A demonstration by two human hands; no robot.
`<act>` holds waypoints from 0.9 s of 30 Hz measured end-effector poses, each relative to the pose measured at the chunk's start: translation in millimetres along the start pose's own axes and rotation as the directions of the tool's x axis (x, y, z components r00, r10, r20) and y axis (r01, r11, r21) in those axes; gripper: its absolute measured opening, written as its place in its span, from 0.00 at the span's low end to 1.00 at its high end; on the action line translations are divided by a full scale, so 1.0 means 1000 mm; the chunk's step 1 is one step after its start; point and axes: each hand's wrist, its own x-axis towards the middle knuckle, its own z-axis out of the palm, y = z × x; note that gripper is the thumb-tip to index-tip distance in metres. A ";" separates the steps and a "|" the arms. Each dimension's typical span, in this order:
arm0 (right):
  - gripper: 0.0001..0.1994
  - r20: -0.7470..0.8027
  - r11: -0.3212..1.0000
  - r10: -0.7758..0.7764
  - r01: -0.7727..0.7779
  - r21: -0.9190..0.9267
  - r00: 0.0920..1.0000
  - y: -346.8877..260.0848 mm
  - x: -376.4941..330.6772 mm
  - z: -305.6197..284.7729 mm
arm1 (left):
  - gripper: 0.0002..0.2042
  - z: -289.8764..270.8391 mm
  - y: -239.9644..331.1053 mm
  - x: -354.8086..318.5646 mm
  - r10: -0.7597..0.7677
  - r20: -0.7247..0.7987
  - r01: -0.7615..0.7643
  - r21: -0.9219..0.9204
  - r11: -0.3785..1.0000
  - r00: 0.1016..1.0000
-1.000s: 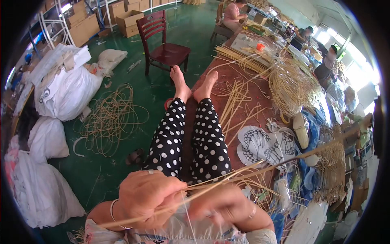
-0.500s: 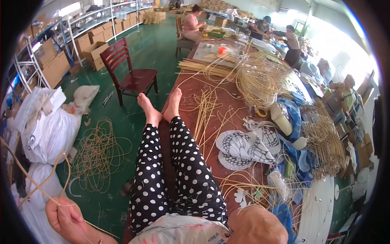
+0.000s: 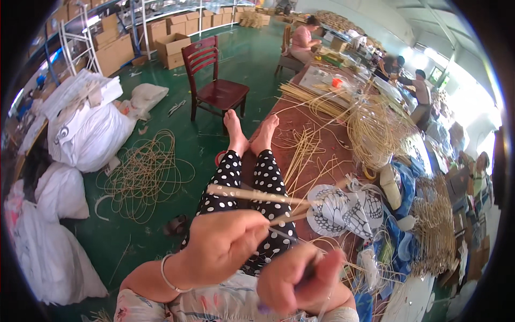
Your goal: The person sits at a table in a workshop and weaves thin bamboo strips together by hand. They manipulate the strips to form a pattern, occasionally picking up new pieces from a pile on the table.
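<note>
Ahead of you, a dark red slat-back wooden chair (image 3: 219,94) stands on the green floor (image 3: 147,115), with an open cardboard box (image 3: 173,52) beyond it to the left. On your left, bulging white sacks (image 3: 96,138) crowd together, and a dark sandal (image 3: 175,225) lies near your legs. Further along your red-brown worktable (image 3: 335,144), a co-worker in a pink top (image 3: 303,38) sits beside it.

Red-brown table (image 3: 335,143) carries loose cane strips (image 3: 304,156), a big cane coil (image 3: 373,131) and white butterfly-wing cutouts (image 3: 333,210) with black veining. Green floor (image 3: 145,244) holds a cane tangle (image 3: 144,177), a dark red chair (image 3: 221,93), an open cardboard box (image 3: 173,52) and white sacks (image 3: 51,257).
</note>
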 end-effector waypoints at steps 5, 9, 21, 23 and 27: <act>0.16 0.487 0.757 0.052 0.284 -0.589 0.872 -0.020 0.014 0.008 | 0.05 -0.009 0.013 -0.015 0.184 -0.031 -0.186 -0.037 0.982 0.982; 0.12 0.533 0.170 -0.063 0.535 -0.827 0.844 -0.026 0.020 0.014 | 0.07 -0.016 0.025 -0.016 0.189 0.089 -0.193 0.039 0.980 0.978; 0.11 -0.085 0.736 -0.027 -0.037 -0.676 0.996 -0.024 0.003 -0.043 | 0.05 -0.002 -0.041 -0.012 0.087 -0.166 -0.038 0.282 0.959 0.982; 0.12 0.133 0.549 0.088 0.063 -0.834 0.987 -0.028 0.016 -0.036 | 0.05 0.000 -0.050 -0.016 0.065 -0.173 -0.026 0.220 0.975 0.983; 0.14 0.624 0.813 0.277 0.168 -0.557 0.731 -0.027 0.013 -0.019 | 0.05 -0.008 -0.051 -0.018 0.092 -0.236 -0.047 0.189 0.981 0.967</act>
